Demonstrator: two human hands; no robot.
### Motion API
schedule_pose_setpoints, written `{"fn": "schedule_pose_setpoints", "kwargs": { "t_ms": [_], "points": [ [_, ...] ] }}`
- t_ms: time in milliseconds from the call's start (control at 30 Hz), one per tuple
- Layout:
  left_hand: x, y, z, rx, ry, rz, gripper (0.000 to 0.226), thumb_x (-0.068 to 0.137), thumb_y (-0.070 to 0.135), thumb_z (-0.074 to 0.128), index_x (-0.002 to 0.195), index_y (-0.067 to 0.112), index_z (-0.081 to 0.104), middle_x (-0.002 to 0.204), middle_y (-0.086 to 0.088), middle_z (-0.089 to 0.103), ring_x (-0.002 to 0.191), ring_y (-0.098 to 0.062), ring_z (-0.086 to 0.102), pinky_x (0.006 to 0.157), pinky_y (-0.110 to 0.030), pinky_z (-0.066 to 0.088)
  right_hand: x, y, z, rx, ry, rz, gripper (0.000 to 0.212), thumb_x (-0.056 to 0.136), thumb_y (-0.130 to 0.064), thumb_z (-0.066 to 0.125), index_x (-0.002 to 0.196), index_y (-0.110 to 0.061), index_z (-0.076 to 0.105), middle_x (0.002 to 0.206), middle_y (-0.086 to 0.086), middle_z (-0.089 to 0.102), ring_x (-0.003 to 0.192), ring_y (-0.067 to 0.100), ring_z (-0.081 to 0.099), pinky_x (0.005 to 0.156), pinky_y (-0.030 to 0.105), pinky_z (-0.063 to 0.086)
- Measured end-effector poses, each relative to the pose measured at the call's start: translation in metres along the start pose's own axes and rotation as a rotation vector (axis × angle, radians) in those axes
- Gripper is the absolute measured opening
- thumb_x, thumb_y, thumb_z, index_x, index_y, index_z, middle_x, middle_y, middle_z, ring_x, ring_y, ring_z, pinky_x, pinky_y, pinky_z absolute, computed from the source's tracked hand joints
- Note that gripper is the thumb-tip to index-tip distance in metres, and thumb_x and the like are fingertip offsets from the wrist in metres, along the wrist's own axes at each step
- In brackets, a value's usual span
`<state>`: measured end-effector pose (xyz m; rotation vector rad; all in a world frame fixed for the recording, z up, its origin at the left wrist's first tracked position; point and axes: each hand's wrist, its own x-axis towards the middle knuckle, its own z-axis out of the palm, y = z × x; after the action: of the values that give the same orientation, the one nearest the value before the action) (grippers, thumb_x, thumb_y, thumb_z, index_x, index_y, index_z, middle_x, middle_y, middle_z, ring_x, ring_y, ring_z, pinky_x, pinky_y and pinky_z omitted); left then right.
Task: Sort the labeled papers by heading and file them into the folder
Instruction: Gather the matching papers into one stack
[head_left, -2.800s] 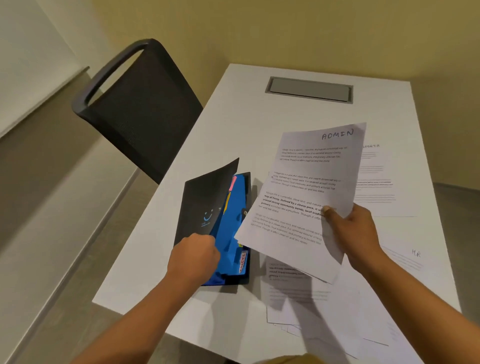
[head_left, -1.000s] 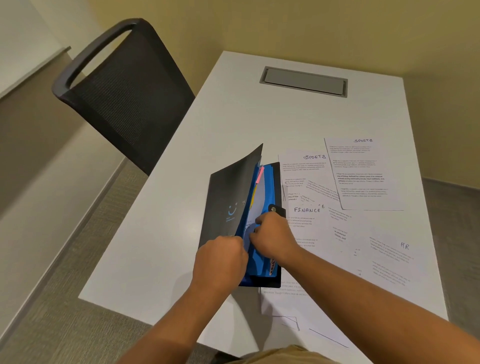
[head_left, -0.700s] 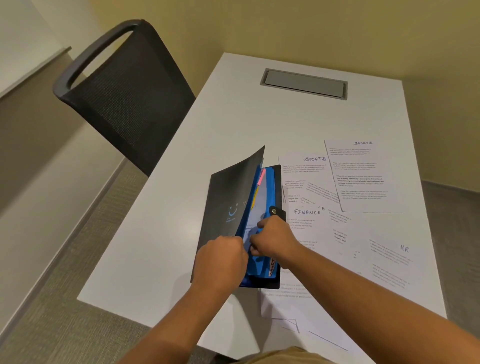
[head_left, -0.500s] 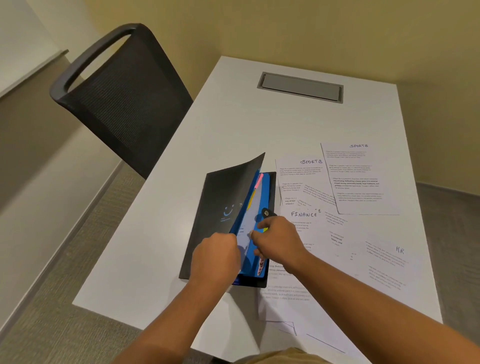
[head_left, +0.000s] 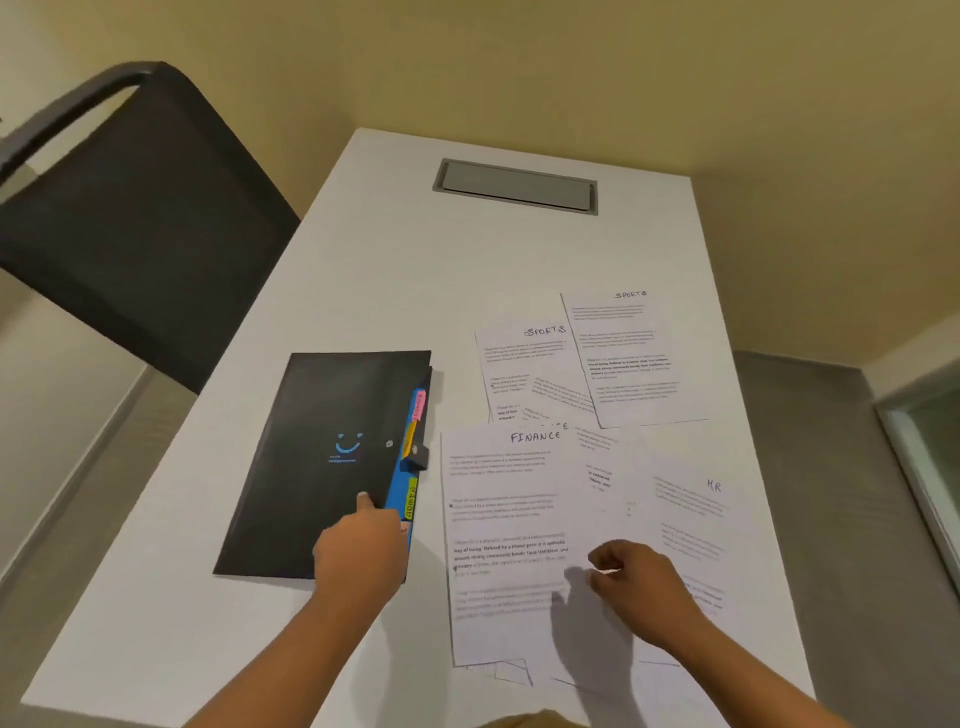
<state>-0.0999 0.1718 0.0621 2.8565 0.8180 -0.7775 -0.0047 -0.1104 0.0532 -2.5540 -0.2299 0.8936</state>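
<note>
Pressing folder (head_left: 311, 467), left hand (head_left: 363, 551) grip apart, right hand (head_left: 641, 587) curled over FINANCE paper (head_left: 504, 499), grip state unclear, print blurred.

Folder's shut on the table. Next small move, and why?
Probably the right hand should pinch the FINANCE sheet and lift it: it lies on top of the loose papers, just under that hand, while the left hand rests on the closed folder, ready to open it.

The chair (head_left: 130, 223) runs off the left edge, blurred. Body print on the FINANCE sheet (head_left: 498, 519) is unreadable; the left hand (head_left: 363, 553) covers a near corner of the folder (head_left: 322, 457).
</note>
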Motion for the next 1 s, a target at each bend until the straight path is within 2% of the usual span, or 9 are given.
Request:
{"fn": "schedule_pose_setpoints", "kwargs": {
  "t_ms": [100, 200, 300, 367, 533, 700, 833, 900, 1000],
  "points": [
    [-0.003, 0.009, 0.017, -0.012, 0.049, 0.042, 0.038, 0.098, 0.044, 0.044, 0.129, 0.025, 0.055, 0.153, -0.001, 0.037, 0.109, -0.019, 0.061, 0.071, -0.031, 0.052, -0.001, 0.033, 0.001, -0.065, 0.02, 0.059, 0.037, 0.091, -0.037, 0.06, 0.127, -0.026, 0.06, 0.13, -0.006, 0.063, 0.117, 0.012, 0.059, 0.093, 0.025, 0.045],
    [-0.01, 0.022, 0.029, -0.146, 0.134, 0.131, 0.041, 0.097, 0.044, 0.047, 0.131, 0.024, 0.055, 0.154, 0.001, 0.037, 0.142, -0.019, 0.035, 0.093, -0.035, 0.05, 0.001, 0.054, 0.009, -0.138, 0.022, -0.006, 0.057, 0.092, -0.038, 0.057, 0.145, -0.022, 0.043, 0.152, -0.005, 0.042, 0.138, 0.015, 0.042, 0.109, 0.027, 0.035],
    [-0.018, 0.042, 0.036, -0.39, 0.117, 0.133, 0.042, 0.094, 0.045, 0.053, 0.13, 0.023, 0.057, 0.142, 0.004, 0.051, 0.132, -0.015, 0.046, 0.098, -0.031, 0.046, 0.003, 0.066, 0.018, -0.297, -0.015, -0.131, 0.081, 0.094, -0.044, 0.053, 0.157, -0.018, 0.008, 0.164, -0.004, -0.001, 0.152, 0.016, 0.001, 0.12, 0.029, 0.012],
    [-0.02, 0.053, 0.043, -0.53, 0.082, 0.088, 0.043, 0.093, 0.042, 0.057, 0.13, 0.021, 0.055, 0.134, 0.002, 0.056, 0.121, -0.014, 0.052, 0.092, -0.028, 0.047, 0.003, 0.071, 0.024, -0.386, -0.041, -0.177, 0.091, 0.093, -0.052, 0.05, 0.156, -0.015, -0.005, 0.163, -0.001, -0.014, 0.151, 0.018, -0.011, 0.12, 0.029, 0.003],
    [-0.012, 0.067, 0.056, -0.726, -0.026, -0.136, 0.055, 0.089, 0.037, 0.066, 0.133, 0.01, 0.048, 0.131, -0.009, 0.053, 0.116, -0.024, 0.056, 0.083, -0.033, 0.047, 0.006, 0.079, 0.035, -0.448, -0.163, -0.174, 0.097, 0.092, -0.059, 0.046, 0.154, -0.01, -0.011, 0.162, 0.004, -0.019, 0.151, 0.021, -0.013, 0.123, 0.033, 0.003],
    [-0.002, 0.079, 0.056, -0.962, -0.079, -0.304, 0.039, 0.086, 0.028, 0.071, 0.113, 0.008, 0.052, 0.108, -0.005, 0.051, 0.104, -0.026, 0.057, 0.072, -0.03, 0.044, 0.01, 0.08, 0.036, -0.463, -0.188, -0.179, 0.1, 0.092, -0.059, 0.047, 0.153, -0.007, -0.011, 0.162, 0.007, -0.019, 0.15, 0.024, -0.014, 0.123, 0.035, 0.005],
    [0.007, 0.083, 0.057, -1.217, -0.183, -0.455, 0.073, 0.079, 0.035, 0.075, 0.136, 0.002, 0.044, 0.117, -0.015, 0.063, 0.087, -0.028, 0.064, 0.069, -0.032, 0.053, 0.01, 0.078, 0.034, -0.462, -0.194, -0.179, 0.1, 0.091, -0.058, 0.049, 0.154, -0.007, -0.01, 0.162, 0.006, -0.019, 0.151, 0.024, -0.013, 0.123, 0.036, 0.01],
    [0.01, 0.083, 0.058, -1.302, -0.228, -0.456, 0.046, 0.084, 0.027, 0.072, 0.116, -0.003, 0.055, 0.097, -0.023, 0.069, 0.063, -0.024, 0.062, 0.056, -0.03, 0.05, 0.01, 0.077, 0.033, -0.471, -0.194, -0.188, 0.1, 0.091, -0.057, 0.05, 0.154, -0.007, -0.01, 0.162, 0.007, -0.018, 0.151, 0.024, -0.013, 0.123, 0.036, 0.011],
    [0.011, 0.086, 0.056, -1.293, -0.212, -0.408, 0.016, 0.093, 0.015, 0.063, 0.085, 0.001, 0.059, 0.089, -0.019, 0.072, 0.066, -0.025, 0.067, 0.051, -0.028, 0.047, 0.01, 0.077, 0.032, -0.459, -0.195, -0.2, 0.1, 0.091, -0.055, 0.051, 0.154, -0.007, -0.009, 0.16, 0.005, -0.022, 0.151, 0.024, -0.012, 0.122, 0.035, 0.012]
  ]
}}
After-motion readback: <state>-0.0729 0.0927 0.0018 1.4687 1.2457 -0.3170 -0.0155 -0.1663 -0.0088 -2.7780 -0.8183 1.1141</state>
